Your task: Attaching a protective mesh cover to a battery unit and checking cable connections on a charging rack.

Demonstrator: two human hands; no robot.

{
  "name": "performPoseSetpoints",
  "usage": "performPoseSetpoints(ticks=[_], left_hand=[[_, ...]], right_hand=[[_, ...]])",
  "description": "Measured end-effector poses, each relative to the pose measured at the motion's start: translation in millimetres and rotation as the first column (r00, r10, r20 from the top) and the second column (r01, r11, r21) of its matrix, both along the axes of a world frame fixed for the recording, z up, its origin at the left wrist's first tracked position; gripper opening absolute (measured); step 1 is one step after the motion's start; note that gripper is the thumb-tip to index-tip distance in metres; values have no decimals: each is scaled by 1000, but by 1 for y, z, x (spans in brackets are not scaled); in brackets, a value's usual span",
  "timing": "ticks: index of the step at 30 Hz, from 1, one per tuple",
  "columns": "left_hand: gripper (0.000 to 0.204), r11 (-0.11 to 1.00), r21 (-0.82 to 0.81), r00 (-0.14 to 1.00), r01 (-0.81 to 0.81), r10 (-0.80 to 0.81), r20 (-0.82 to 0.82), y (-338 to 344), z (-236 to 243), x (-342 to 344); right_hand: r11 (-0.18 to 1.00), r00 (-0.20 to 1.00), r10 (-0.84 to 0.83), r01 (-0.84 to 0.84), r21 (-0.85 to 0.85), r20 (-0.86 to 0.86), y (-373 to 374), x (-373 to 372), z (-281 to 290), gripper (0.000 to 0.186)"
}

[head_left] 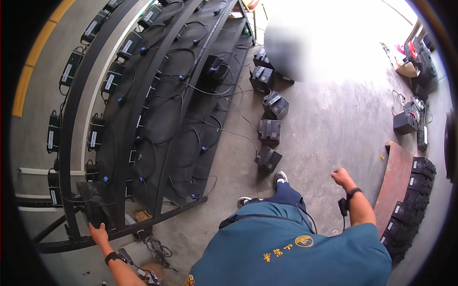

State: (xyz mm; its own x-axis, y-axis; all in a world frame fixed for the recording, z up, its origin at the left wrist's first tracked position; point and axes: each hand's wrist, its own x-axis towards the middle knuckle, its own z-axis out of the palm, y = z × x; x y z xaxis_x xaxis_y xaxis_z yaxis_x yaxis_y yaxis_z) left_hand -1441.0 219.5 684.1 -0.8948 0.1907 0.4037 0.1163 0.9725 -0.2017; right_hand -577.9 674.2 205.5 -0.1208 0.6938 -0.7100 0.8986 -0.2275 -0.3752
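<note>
At the near end of a black rack (157,219), my left hand (98,233) grips the near end of a black box-shaped battery (98,198). Its thumb and one finger show against the dark case; the other fingers are partly hidden. A cable runs by this battery. My right hand (342,177) hangs over the floor to the right, curled into a fist, with nothing visible in it. Black straps circle both wrists, and a small black device (342,208) with a cord hangs by the right forearm.
Corded black chargers (94,138) line the rack's left side; blue-tipped leads (204,148) lie on its shelves. Several black batteries (270,132) stand on the floor ahead. Rightward are a reddish board (393,176) and more batteries (405,209). Loose cables (160,250) lie beside my left forearm.
</note>
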Motion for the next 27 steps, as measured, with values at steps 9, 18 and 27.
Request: performPoseSetpoints(ticks=[9, 18, 27], left_hand=[[76, 924, -336, 962, -182, 238, 133, 41, 26, 15], [48, 898, -426, 960, -112, 208, 186, 59, 33, 9], [47, 878, -465, 962, -116, 215, 167, 78, 32, 23]], right_hand=[[857, 850, -480, 403, -319, -215, -87, -22, 2, 37], [870, 868, -443, 356, -340, -224, -65, -22, 9, 37], [872, 820, -171, 385, 304, -547, 110, -47, 90, 49]])
